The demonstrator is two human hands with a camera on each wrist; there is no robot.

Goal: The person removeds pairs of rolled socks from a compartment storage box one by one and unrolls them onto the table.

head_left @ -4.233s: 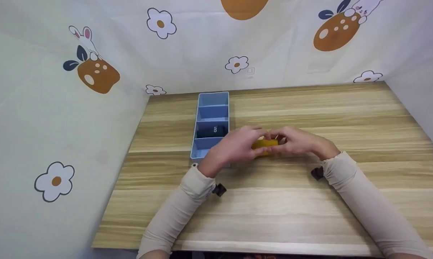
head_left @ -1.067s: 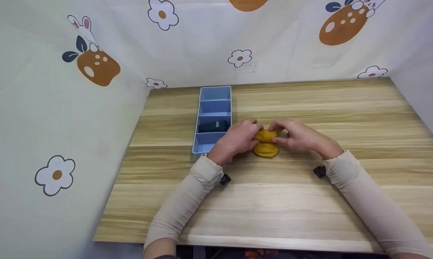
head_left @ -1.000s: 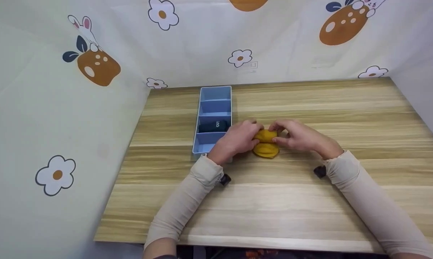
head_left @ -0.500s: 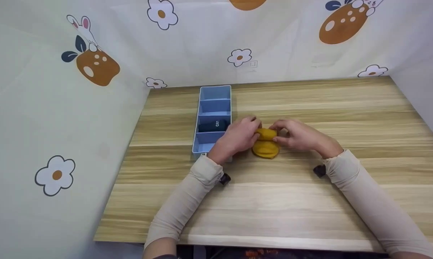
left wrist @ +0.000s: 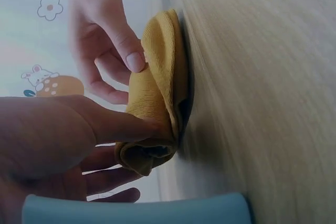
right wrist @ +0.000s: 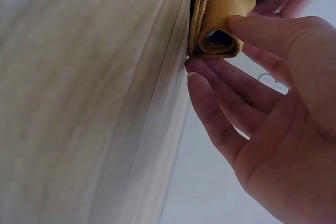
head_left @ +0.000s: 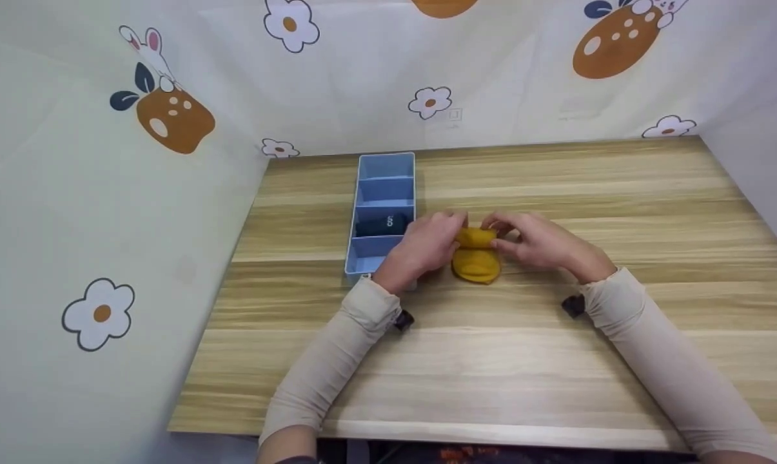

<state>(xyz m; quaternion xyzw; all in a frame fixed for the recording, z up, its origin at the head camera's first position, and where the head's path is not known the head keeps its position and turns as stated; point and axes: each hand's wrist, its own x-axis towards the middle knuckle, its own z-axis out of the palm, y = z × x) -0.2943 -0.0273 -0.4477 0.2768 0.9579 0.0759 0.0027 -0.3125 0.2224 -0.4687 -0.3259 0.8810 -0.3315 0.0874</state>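
Note:
A mustard-yellow sock (head_left: 476, 265), partly rolled up, lies on the wooden table; its flat, rounded end points toward me. My left hand (head_left: 433, 241) grips the left end of the roll, thumb on the near side and fingers behind. At the other end, my right hand (head_left: 535, 240) pinches the roll the same way. The right wrist view shows the spiral end of the sock (right wrist: 226, 6) with a dark hollow inside, under the right thumb. In the left wrist view, the left thumb presses the ribbed cloth of the sock (left wrist: 147, 98).
A blue box (head_left: 415, 187) with several compartments in a row stands just left of my left hand. One compartment holds a dark rolled cloth item (head_left: 382, 225) with white lettering. A printed curtain (head_left: 356, 84) hangs behind the wooden table (head_left: 491, 367).
Over the last second, the rolled part has moved slightly away from me with both hands, and more of the flat near end shows. Earlier, the hands covered more of the sock.

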